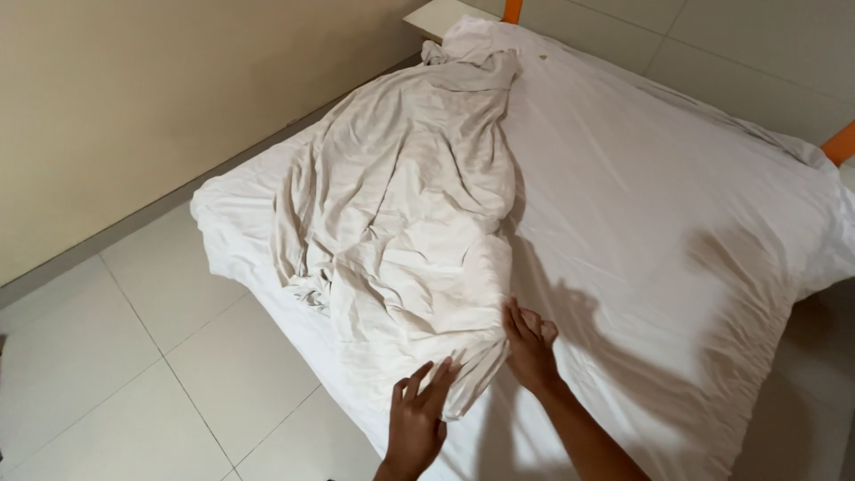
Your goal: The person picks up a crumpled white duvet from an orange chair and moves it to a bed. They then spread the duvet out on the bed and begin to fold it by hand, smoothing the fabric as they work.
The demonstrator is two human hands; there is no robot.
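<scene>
Both hands (472,392) on crumpled sheet (401,223)

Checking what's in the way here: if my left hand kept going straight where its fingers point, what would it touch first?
The left hand points up and slightly right, fingertips already at the crumpled white sheet on the mattress. It would likely press straight into that bunched sheet end, beside the right hand.

A crumpled, creased off-white cotton sheet (401,214) lies bunched in a long heap along the left side of the white mattress (677,205), reaching from its far corner to the near edge, where its end hangs slightly over.
</scene>
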